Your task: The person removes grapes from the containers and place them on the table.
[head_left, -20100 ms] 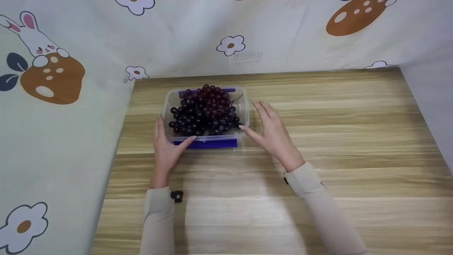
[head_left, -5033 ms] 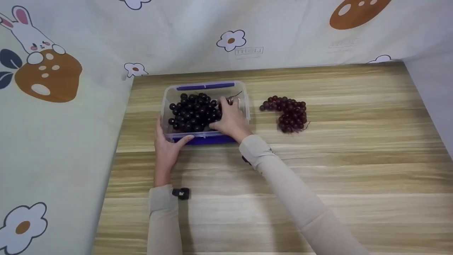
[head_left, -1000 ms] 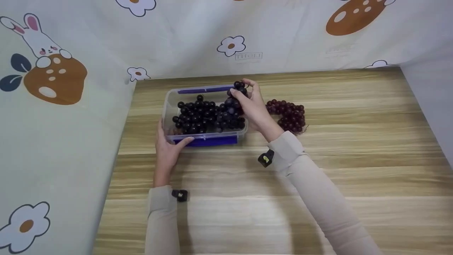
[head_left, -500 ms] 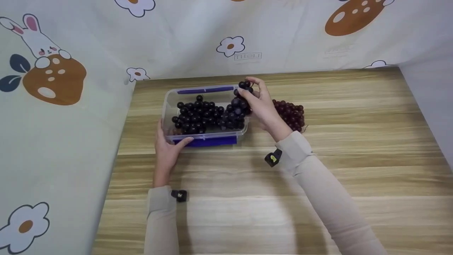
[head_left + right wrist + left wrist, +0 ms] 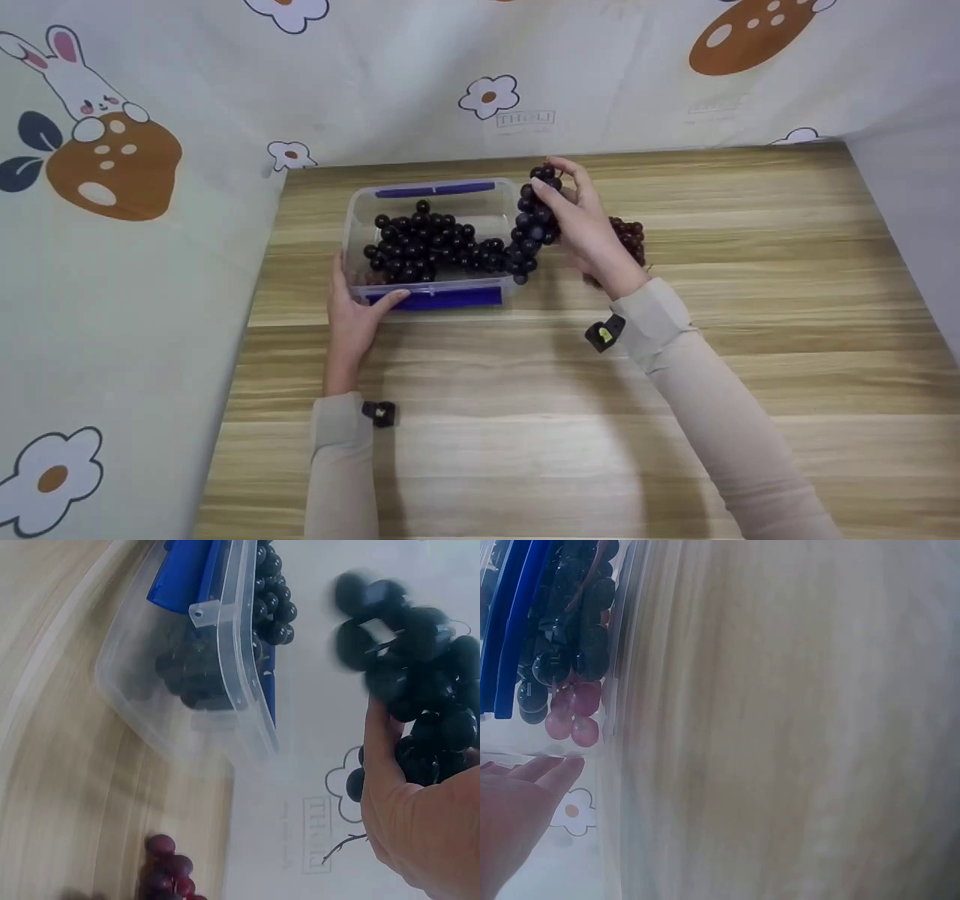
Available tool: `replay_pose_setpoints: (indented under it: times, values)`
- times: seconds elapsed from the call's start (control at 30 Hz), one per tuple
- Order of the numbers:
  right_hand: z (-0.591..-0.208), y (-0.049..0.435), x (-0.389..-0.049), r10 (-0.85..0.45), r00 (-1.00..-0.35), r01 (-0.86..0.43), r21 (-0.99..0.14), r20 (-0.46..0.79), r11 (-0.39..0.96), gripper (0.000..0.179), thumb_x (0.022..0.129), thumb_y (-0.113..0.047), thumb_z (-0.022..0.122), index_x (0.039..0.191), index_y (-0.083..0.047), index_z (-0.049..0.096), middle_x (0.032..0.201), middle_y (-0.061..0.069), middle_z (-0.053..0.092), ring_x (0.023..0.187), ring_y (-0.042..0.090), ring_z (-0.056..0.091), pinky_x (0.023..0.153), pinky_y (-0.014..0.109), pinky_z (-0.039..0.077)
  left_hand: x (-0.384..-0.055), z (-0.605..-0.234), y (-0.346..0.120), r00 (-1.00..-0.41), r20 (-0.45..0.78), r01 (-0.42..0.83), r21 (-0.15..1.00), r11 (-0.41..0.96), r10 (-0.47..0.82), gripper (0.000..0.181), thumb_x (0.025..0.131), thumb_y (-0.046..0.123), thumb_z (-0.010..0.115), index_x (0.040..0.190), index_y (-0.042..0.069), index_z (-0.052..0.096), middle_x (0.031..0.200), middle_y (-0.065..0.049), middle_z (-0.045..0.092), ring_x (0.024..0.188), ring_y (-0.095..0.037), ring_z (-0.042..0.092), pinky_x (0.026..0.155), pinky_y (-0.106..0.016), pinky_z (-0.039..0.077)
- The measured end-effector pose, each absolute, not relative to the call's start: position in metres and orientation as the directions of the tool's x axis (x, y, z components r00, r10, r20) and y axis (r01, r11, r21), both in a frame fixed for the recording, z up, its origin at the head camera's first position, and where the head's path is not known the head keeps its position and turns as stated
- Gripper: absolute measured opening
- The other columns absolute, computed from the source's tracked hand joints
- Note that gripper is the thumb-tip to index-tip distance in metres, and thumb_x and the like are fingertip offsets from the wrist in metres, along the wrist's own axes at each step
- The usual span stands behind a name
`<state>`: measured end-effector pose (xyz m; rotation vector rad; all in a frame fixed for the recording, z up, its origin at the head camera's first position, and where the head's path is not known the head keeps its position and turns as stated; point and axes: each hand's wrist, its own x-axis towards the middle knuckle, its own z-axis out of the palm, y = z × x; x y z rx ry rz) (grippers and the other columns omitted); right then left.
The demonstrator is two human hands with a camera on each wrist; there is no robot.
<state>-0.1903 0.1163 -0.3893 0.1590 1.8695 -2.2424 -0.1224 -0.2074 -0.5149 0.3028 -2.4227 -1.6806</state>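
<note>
A clear plastic container [image 5: 450, 285] with blue clasps stands at the left of the table, with black grapes [image 5: 412, 244] inside. My left hand [image 5: 355, 322] rests against its near left corner, thumb along the front rim and fingers straight on the left wall. A few pinkish-red grapes [image 5: 583, 699] show low in the container in the left wrist view. My right hand [image 5: 589, 232] holds a bunch of black grapes [image 5: 534, 225] at its upper part; the bunch hangs over the container's right rim.
A bunch of dark red grapes [image 5: 631, 236] lies on the wooden table [image 5: 750, 285] right of the container, partly hidden by my right hand. A patterned cloth [image 5: 600, 82] rises along the back and left. Wrist cameras [image 5: 604, 334] sit at both cuffs.
Since five seconds ago, my right hand has lifted a black bunch from the container and moved it right to the rim. The red bunch left the container earlier. My left hand stays.
</note>
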Motion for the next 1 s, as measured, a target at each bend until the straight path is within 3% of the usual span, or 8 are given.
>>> replay_pose_setpoints:
  times: [0.43,1.0]
  values:
    - [-0.389,0.144,-0.190,-0.088,-0.975,0.216,-0.964,-0.205,-0.154,0.049,0.110,-0.018,0.055,0.156,-0.013,0.038,0.117,0.009,0.063,0.087,0.016,0.071,0.078,0.030,0.064,-0.122,-0.515,-0.208,-0.962,0.043,-0.059,0.931,0.361,-0.269,0.117,0.079,0.016,0.095,0.167,0.000,0.019,0.172,-0.023,0.023,0.160,-0.036,0.020,0.133,-0.045,0.016]
    - [-0.382,0.182,-0.188,-0.069,-0.978,0.199,-0.978,-0.195,-0.060,0.050,0.109,-0.023,0.059,0.154,-0.012,0.041,0.114,0.004,0.065,0.090,0.014,0.072,0.080,0.027,0.063,-0.122,-0.515,-0.207,-0.965,0.032,-0.061,0.937,0.344,-0.259,0.120,0.079,0.018,0.096,0.169,0.005,0.017,0.173,-0.020,0.022,0.160,-0.033,0.020,0.133,-0.043,0.016]
